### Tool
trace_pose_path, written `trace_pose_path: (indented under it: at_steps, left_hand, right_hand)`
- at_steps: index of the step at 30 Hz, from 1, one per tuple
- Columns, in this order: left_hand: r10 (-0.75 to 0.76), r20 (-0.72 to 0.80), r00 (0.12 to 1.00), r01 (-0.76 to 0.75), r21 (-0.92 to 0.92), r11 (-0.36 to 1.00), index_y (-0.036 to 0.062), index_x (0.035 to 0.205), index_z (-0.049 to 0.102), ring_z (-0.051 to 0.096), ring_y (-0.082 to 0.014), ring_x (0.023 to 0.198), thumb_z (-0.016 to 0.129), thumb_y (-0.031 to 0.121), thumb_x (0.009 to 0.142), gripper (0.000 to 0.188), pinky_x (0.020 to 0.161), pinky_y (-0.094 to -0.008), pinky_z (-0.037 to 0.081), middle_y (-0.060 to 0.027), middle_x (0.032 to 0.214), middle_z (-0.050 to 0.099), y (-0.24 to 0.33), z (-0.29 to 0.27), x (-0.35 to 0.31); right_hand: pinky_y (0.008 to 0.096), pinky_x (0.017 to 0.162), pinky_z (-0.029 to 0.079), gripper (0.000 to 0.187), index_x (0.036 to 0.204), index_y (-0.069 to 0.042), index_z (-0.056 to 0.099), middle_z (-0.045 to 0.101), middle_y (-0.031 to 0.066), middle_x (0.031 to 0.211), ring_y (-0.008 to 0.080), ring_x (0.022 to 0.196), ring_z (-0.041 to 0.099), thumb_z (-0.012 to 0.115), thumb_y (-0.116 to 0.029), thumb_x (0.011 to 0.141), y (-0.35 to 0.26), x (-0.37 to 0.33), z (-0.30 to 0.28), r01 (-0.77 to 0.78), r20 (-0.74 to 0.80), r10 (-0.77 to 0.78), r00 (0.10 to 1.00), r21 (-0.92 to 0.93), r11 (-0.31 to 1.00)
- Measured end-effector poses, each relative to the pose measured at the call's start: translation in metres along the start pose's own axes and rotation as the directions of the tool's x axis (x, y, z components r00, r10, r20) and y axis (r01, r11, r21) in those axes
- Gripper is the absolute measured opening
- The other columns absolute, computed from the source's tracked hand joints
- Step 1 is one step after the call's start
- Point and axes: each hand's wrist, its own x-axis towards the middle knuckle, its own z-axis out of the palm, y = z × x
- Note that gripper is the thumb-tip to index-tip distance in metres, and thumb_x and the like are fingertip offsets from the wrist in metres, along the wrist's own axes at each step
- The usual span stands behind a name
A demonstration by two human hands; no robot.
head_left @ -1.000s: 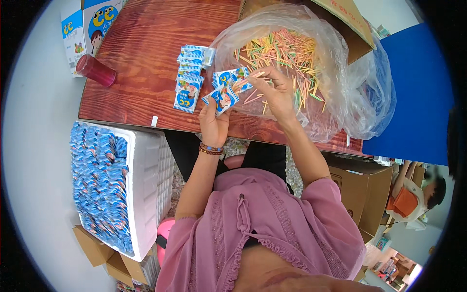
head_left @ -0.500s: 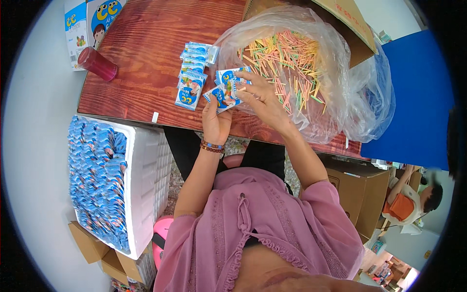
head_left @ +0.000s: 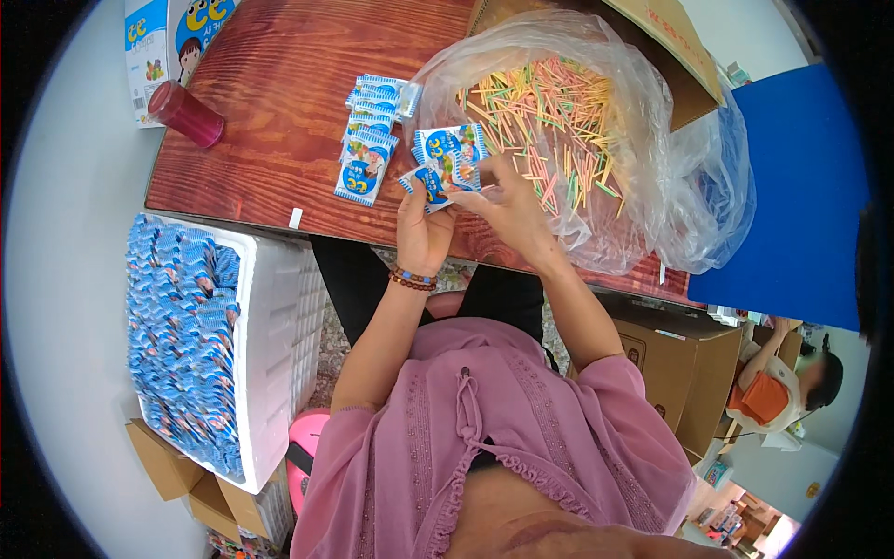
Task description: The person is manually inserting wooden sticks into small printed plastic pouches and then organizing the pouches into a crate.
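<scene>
My left hand (head_left: 425, 233) grips a small blue-and-white candy packet (head_left: 429, 185) by its lower left end, over the table's front edge. My right hand (head_left: 514, 207) pinches the right side of the same packet between thumb and bent fingers. Just behind it is another blue-and-white packet (head_left: 451, 142); whether that one lies on the table or is held too, I cannot tell. To the left of my hands, a row of overlapping packets (head_left: 365, 168) rests on the wood. Thin pastel candy sticks (head_left: 545, 112) lie heaped in a large clear plastic bag (head_left: 643, 177) at the right.
A white foam box (head_left: 270, 354) full of packets stands at the left below the reddish wooden table (head_left: 279, 121). On the table's left are a dark red jar (head_left: 186, 114) and printed cartons (head_left: 144, 65). Cardboard boxes (head_left: 675, 373) and another person (head_left: 773, 382) are at the right.
My right hand's fingers have come down from over the packet to its right edge, uncovering more of the packet behind. My left hand keeps its hold, shifted slightly right.
</scene>
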Motion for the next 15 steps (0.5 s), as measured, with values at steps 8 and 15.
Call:
trace_pose_path:
  at_steps: [8,15]
  left_hand:
    - [0.413,-0.034,0.910,-0.336,0.525,0.782,-0.0017,0.123,0.053,0.055,-0.0159,0.110,0.051,0.014,0.098,0.030,0.097,-0.0320,0.043,-0.0096,0.121,0.059,0.008,-0.012,-0.005]
    - [0.320,0.129,0.939,-0.322,0.659,0.680,-0.0026,0.129,0.047,0.050,-0.0131,0.117,0.060,-0.003,0.088,0.043,0.095,-0.0263,0.043,-0.0110,0.128,0.053,0.024,0.004,-0.013]
  right_hand:
    - [0.0277,0.065,0.044,0.013,0.092,-0.001,0.066,0.063,0.0046,0.081,0.0110,0.074,0.058,0.068,-0.010,0.084,0.006,-0.001,-0.018,0.389,0.048,-0.418,0.907,-0.475,0.789]
    - [0.0276,0.067,0.046,0.013,0.097,-0.002,0.066,0.065,0.0036,0.084,0.0084,0.080,0.059,0.065,-0.008,0.085,0.007,-0.004,-0.020,0.057,0.078,-0.043,0.996,-0.180,0.982]
